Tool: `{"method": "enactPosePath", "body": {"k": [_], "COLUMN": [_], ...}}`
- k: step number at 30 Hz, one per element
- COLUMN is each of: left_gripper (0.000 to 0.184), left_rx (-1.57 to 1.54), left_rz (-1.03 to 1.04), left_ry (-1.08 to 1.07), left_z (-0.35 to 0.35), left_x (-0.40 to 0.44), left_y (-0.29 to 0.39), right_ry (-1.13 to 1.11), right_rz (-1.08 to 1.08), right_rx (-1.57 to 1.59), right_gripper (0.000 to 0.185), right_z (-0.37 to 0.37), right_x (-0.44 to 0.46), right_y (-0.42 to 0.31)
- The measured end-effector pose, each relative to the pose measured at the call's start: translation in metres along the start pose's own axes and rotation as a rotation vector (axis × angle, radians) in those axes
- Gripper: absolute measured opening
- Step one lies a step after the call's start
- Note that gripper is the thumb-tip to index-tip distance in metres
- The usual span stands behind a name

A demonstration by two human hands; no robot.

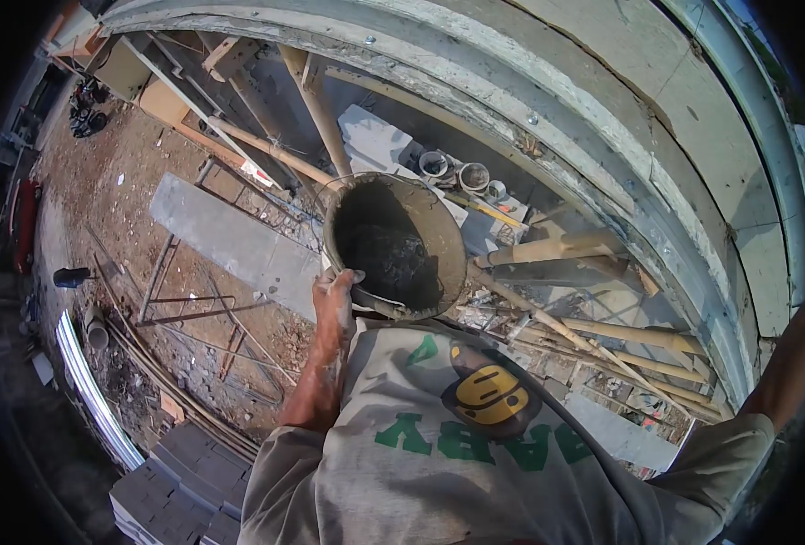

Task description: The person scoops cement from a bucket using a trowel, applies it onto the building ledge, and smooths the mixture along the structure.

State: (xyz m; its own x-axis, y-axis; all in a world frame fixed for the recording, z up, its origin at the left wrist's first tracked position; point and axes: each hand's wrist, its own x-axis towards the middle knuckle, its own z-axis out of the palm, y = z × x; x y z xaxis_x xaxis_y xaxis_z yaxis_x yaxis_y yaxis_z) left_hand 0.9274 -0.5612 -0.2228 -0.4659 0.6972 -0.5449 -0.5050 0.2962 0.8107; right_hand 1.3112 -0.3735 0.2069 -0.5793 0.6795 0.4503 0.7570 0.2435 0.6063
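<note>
My left hand (334,295) is closed on the near left rim of a bucket (448,241), its thumb over the edge. The bucket is crusted with dried grey material and tilts so that its mouth faces me. Dark, wet-looking mortar (393,263) lies inside. Pale residue marks my fingers. To the right, my right forearm (788,372) reaches up along the wall's edge, and the hand itself is lost past the dark border of the view.
A scaffold plank (230,236) and metal frames stand below on the left. Bamboo poles (620,336) slant under the concrete ledge (602,118). Smaller buckets (473,176) sit on pale blocks beyond. Stacked grey blocks (180,481) are at lower left, near a shiny metal sheet (93,391).
</note>
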Motion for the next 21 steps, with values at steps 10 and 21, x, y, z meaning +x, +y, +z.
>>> {"method": "enactPosePath", "body": {"k": [10, 21], "left_gripper": [0.014, 0.014], "left_rx": [0.040, 0.351], "left_rz": [0.053, 0.220], "left_ry": [-0.050, -0.161], "left_z": [-0.010, -0.008], "left_x": [0.004, -0.019], "left_y": [-0.018, -0.013], "right_ry": [-0.793, -0.662], "right_rz": [-0.448, -0.703], "right_rx": [0.528, 0.393], "right_gripper": [0.036, 0.019], "right_z": [0.043, 0.206], "right_x": [-0.061, -0.116], "right_y": [-0.286, -0.482]}}
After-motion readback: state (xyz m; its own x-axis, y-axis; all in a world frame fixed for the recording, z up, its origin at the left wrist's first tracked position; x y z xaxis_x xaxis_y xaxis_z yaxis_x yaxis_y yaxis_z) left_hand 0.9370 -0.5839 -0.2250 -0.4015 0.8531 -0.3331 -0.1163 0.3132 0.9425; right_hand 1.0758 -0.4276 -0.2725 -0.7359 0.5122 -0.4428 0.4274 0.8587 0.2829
